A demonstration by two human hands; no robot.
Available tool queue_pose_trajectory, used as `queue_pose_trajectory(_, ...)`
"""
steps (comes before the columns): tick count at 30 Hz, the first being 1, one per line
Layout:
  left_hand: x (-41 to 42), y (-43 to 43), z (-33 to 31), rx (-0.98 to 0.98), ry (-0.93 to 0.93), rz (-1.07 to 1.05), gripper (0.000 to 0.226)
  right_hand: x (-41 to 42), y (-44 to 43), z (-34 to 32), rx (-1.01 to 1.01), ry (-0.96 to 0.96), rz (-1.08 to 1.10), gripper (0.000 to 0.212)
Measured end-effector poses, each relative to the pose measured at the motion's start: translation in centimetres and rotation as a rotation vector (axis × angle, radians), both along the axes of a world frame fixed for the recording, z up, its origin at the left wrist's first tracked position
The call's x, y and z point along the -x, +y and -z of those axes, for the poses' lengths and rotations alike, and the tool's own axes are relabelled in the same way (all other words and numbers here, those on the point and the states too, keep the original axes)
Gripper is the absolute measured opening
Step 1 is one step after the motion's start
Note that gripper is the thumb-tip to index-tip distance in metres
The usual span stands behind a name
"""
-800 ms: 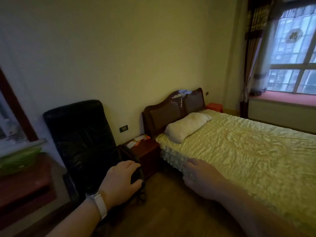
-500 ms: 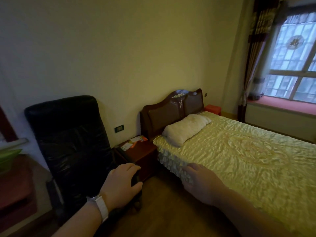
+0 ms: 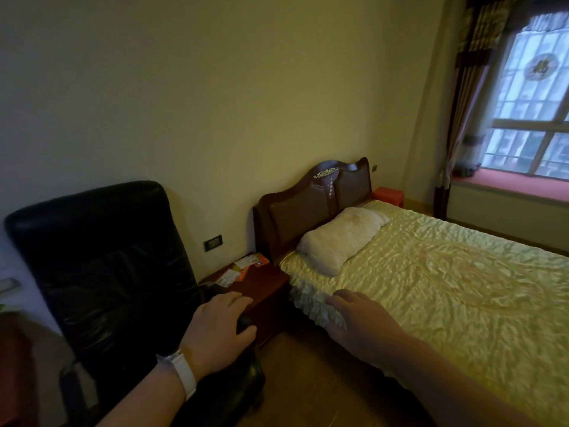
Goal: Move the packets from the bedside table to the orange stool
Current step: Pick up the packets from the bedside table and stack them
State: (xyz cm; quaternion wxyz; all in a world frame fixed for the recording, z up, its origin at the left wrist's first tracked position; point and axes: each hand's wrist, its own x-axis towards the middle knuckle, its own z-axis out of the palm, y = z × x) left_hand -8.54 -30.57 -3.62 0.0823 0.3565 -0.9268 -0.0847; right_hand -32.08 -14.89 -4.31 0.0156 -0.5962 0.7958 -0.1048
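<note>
— Where are the hands?
— Left hand [image 3: 220,331] curls round the black chair [image 3: 107,272] armrest, left of the bed [image 3: 431,288]. Right hand [image 3: 360,325] hangs loose-fingered, empty, over the bed's near frill.
— The packets [image 3: 243,268]?
— On the bedside table [image 3: 264,291] beside the bed's head. The orange stool [image 3: 388,195] is beyond the bed.

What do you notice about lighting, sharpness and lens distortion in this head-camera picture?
Head view: dim, yellowish light, the window the only bright patch; head view: the black chair sinks into shadow; head view: the wide lens tilts the curtain; head view: packets small, soft, print unreadable.
</note>
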Motion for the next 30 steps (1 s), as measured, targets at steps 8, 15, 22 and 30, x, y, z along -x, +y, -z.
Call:
queue_pose_trajectory(8,6.8,-6.9,2.6,-0.021,-0.056,-0.027,0.060,7.9,-8.2,4.0,-0.023,-0.074,-0.047,0.055)
queue_pose_trajectory(15,16.9,-13.3,3.9,-0.044,-0.086,-0.095,0.057,18.8,-16.9,6.5,-0.056,-0.127,-0.118,0.058)
queue_pose_trajectory(22,26.8,-18.0,3.2,0.112,-0.131,-0.126,0.073,28.9,-23.6,4.2,-0.010,-0.026,-0.233,0.056)
queue_pose_trajectory(30,31.6,-22.8,4.1,0.198,-0.159,-0.151,0.055,33.6,-28.7,4.7,-0.035,-0.006,-0.314,0.057)
